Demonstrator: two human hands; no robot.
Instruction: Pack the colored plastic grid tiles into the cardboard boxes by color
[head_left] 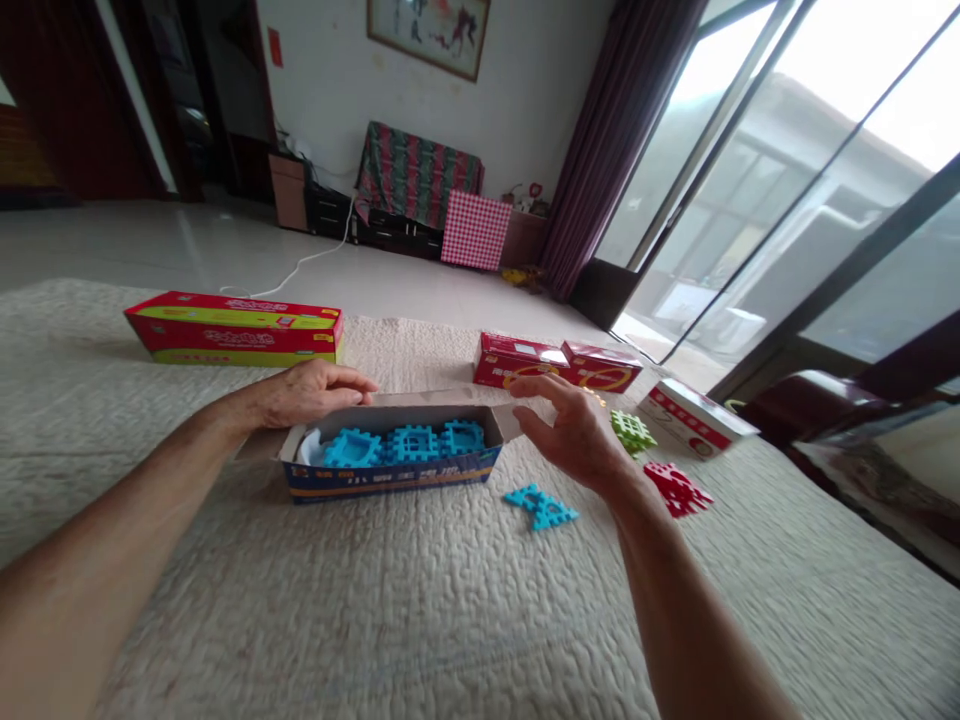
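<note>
A long dark-blue cardboard box (390,484) lies in front of me with its top flaps folded out. Blue interlocking plastic tiles (415,443) sit in a row inside it, with a white wrapping (310,448) at the left end. My left hand (311,392) rests over the far left corner, fingers stretched along the back flap. Just beyond the right end, my right hand (566,425) has its fingers apart beside the side flap, holding nothing. To the right of the box, a few loose blue pieces (541,506) lie on the quilted cover.
A red and yellow-green box (236,330) stands at the back left. Two red boxes (521,360) are behind my right hand. Farther right are green pieces (632,432), red pieces (676,488) and a white-and-red box (697,420). A quilted cover (390,600) lies underneath.
</note>
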